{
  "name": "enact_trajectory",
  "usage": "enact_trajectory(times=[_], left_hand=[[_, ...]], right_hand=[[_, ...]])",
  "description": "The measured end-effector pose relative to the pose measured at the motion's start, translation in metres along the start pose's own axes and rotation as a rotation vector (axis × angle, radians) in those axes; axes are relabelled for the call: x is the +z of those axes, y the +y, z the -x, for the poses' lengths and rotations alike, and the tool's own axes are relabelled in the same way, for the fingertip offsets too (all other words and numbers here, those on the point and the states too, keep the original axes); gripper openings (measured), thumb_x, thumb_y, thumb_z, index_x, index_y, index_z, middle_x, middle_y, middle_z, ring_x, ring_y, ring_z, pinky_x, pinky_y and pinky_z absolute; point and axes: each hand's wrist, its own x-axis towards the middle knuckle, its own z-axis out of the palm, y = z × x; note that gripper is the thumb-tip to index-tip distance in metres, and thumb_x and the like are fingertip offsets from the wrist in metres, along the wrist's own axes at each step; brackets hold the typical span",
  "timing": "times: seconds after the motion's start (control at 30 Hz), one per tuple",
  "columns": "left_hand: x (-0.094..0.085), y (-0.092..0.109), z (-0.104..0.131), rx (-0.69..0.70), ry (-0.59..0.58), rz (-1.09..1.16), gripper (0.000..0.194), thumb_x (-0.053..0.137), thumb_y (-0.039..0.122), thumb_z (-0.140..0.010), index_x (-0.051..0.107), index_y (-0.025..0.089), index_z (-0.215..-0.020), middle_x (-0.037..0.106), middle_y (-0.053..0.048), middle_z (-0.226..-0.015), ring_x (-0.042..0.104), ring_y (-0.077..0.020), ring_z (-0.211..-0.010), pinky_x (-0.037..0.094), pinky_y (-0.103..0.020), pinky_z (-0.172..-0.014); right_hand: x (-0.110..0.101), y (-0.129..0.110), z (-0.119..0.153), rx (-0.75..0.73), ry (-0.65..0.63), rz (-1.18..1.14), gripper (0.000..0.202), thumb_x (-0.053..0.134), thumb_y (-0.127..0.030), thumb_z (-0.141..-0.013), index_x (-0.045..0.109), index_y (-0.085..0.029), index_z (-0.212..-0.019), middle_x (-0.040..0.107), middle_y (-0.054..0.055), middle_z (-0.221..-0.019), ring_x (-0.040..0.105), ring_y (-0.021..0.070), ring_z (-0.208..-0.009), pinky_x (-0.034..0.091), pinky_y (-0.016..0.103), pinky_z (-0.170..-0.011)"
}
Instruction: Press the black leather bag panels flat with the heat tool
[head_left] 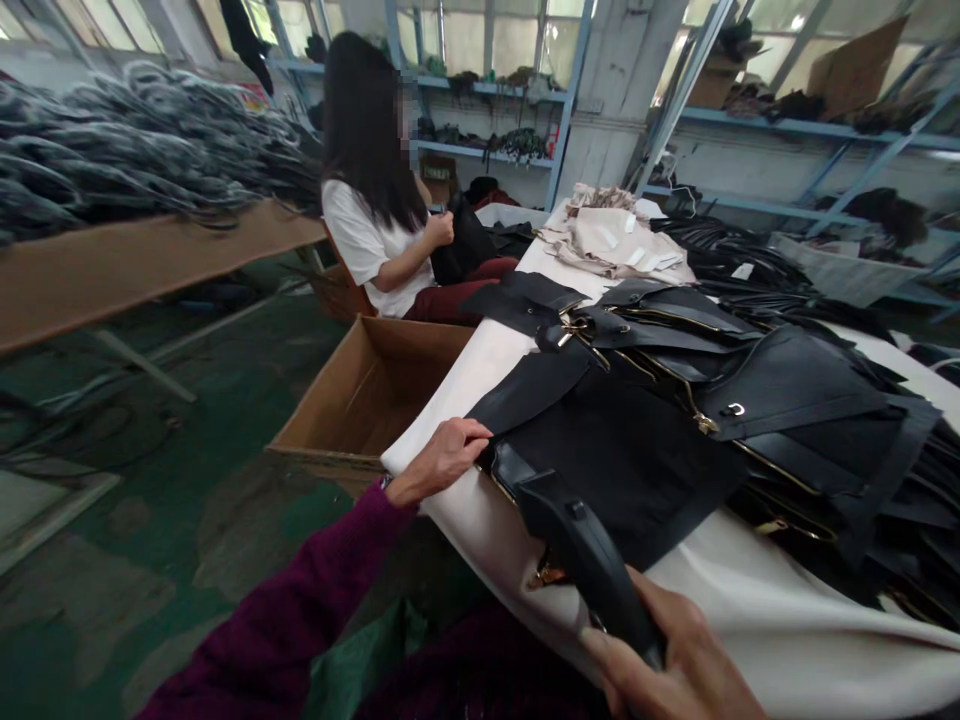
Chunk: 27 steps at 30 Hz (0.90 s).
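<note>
My left hand (444, 462), in a purple sleeve, pinches the edge of a black bag panel (622, 460) at the near side of the table. A gold zip runs along this edge and hangs partly over the table's side. In my right hand (675, 650) is a black hand-held tool (581, 540) with a curved handle; its exact kind is unclear. Its head lies over the zipped edge, close to my left fingers. Beyond the panel, a pile of black bag pieces (802, 380) with gold zips and metal fittings covers much of the table.
The white-covered table (750, 580) also bears beige pieces (615, 240) and black straps (735, 255). An open cardboard box (330, 410) stands at its left edge. Past it sits a person (382, 220) handling black material. Grey cords (150, 150) are heaped on a left table; shelves (487, 85) line the back.
</note>
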Motion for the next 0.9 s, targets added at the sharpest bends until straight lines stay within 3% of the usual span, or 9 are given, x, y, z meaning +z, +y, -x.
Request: enact_trajectory(times=[0.1, 0.2, 0.4, 0.53, 0.73, 0.9], left_hand=[[-0.004, 0.007, 0.005, -0.145, -0.030, 0.318, 0.024, 0.053, 0.022, -0.074, 0.070, 0.012, -0.088, 0.067, -0.004, -0.079, 0.055, -0.0142, -0.073, 0.039, -0.024, -0.068], [0.001, 0.009, 0.011, -0.293, -0.018, 0.683, 0.023, 0.061, 0.022, -0.067, 0.070, 0.009, -0.083, 0.064, -0.003, -0.065, 0.051, -0.0102, -0.058, 0.036, -0.022, -0.058], [0.016, 0.010, 0.018, -0.477, -0.056, 1.239, 0.022, 0.073, 0.017, -0.057, 0.068, 0.007, -0.076, 0.063, -0.005, -0.064, 0.052, -0.0092, -0.054, 0.040, -0.022, -0.056], [0.017, 0.005, 0.016, -0.517, -0.040, 1.363, 0.020, 0.073, 0.011, -0.056, 0.067, 0.007, -0.074, 0.062, -0.004, -0.062, 0.053, -0.0088, -0.053, 0.043, -0.023, -0.058], [0.018, 0.005, 0.021, -0.479, -0.062, 1.375, 0.016, 0.071, 0.012, -0.059, 0.066, 0.008, -0.073, 0.063, -0.004, -0.063, 0.055, -0.0088, -0.054, 0.043, -0.021, -0.057], [0.012, 0.014, 0.025, -0.457, -0.099, 1.324, 0.016, 0.071, 0.014, -0.059, 0.067, 0.007, -0.073, 0.064, -0.006, -0.065, 0.056, -0.0101, -0.056, 0.045, -0.022, -0.058]], right_hand=[[0.005, -0.011, -0.014, -0.044, -0.092, -0.035, 0.015, 0.052, -0.032, -0.076, 0.055, -0.018, -0.079, 0.050, -0.008, -0.045, 0.053, 0.0127, -0.040, 0.041, 0.020, -0.040], [0.007, -0.017, -0.025, -0.089, -0.136, -0.080, 0.015, 0.053, -0.032, -0.078, 0.052, -0.018, -0.074, 0.052, -0.006, -0.047, 0.053, 0.0124, -0.041, 0.044, 0.021, -0.041], [-0.011, -0.020, -0.037, -0.125, 0.006, -0.078, 0.026, 0.050, -0.039, -0.084, 0.048, -0.020, -0.066, 0.053, -0.005, -0.048, 0.052, 0.0111, -0.041, 0.042, 0.021, -0.042], [-0.019, -0.018, -0.025, -0.132, -0.028, -0.024, 0.029, 0.047, -0.041, -0.085, 0.048, -0.021, -0.064, 0.053, -0.005, -0.049, 0.053, 0.0121, -0.043, 0.044, 0.022, -0.044], [0.004, -0.021, -0.021, -0.119, -0.130, -0.058, 0.019, 0.053, -0.033, -0.079, 0.050, -0.019, -0.066, 0.052, -0.006, -0.046, 0.051, 0.0118, -0.042, 0.043, 0.021, -0.044], [-0.003, -0.026, -0.035, -0.173, 0.005, -0.069, 0.025, 0.051, -0.039, -0.083, 0.050, -0.020, -0.067, 0.054, -0.005, -0.047, 0.051, 0.0113, -0.041, 0.043, 0.021, -0.044]])
